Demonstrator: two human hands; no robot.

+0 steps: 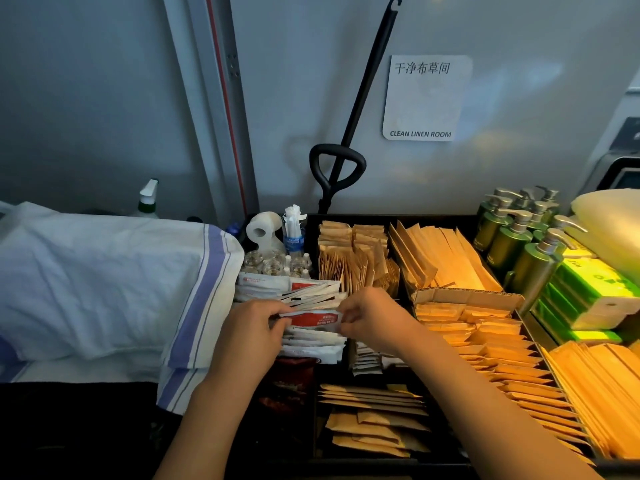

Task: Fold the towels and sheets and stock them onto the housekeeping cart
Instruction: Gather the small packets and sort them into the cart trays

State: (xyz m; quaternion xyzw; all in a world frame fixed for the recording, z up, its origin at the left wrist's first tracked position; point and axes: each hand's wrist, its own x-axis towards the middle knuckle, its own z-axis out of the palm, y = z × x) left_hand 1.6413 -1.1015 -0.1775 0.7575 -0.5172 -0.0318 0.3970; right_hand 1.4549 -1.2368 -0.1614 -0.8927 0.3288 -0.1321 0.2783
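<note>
We see our left hand point(254, 327) and right hand point(372, 315) each pinching an end of a red and white packet point(311, 319), fingers curled on it above a stack of white packets point(313, 341) in the cart tray point(360, 217). The folded towel point(104, 282), white with blue stripes, lies just left of the tray. Brown paper packets point(485, 341) and green pump bottles point(512, 233) fill the right side.

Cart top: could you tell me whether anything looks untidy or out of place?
The white and red sachets lie jumbled, not in rows like the brown packets. Both hands, left and right, hold one sachet.
</note>
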